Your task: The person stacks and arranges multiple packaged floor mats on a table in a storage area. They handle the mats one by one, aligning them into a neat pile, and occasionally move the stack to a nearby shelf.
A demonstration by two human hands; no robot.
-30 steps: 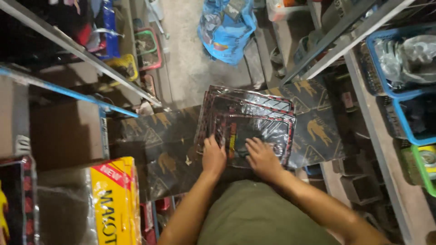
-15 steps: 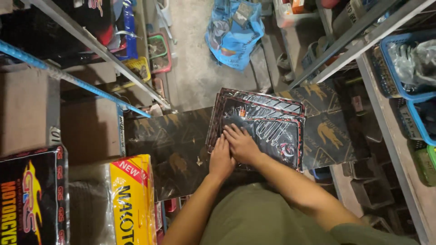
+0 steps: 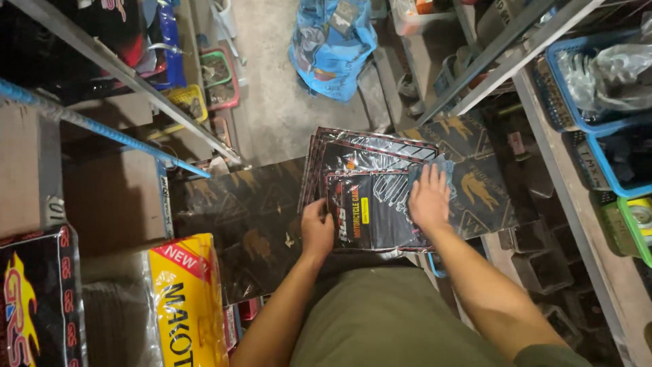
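A stack of flat black packages in glossy plastic [image 3: 370,173], with red edging, lies on a dark patterned board [image 3: 251,217] in front of me. My left hand [image 3: 316,230] holds the near left edge of the top package. My right hand [image 3: 429,197] lies flat on the right part of the same package, pressing a small blue-grey cloth [image 3: 424,170] under its fingers. Both forearms reach out from my olive-green shirt.
Metal shelf rails run on the left [image 3: 129,78] and right [image 3: 502,58]. A yellow package [image 3: 187,299] and a black-and-red package [image 3: 37,299] stand at lower left. A blue plastic bag [image 3: 333,44] lies on the concrete floor ahead. Blue baskets [image 3: 598,81] sit on the right shelf.
My right hand has slid from the middle of the top package to its right side. My left hand has shifted to the package's near left edge. The view has moved slightly.
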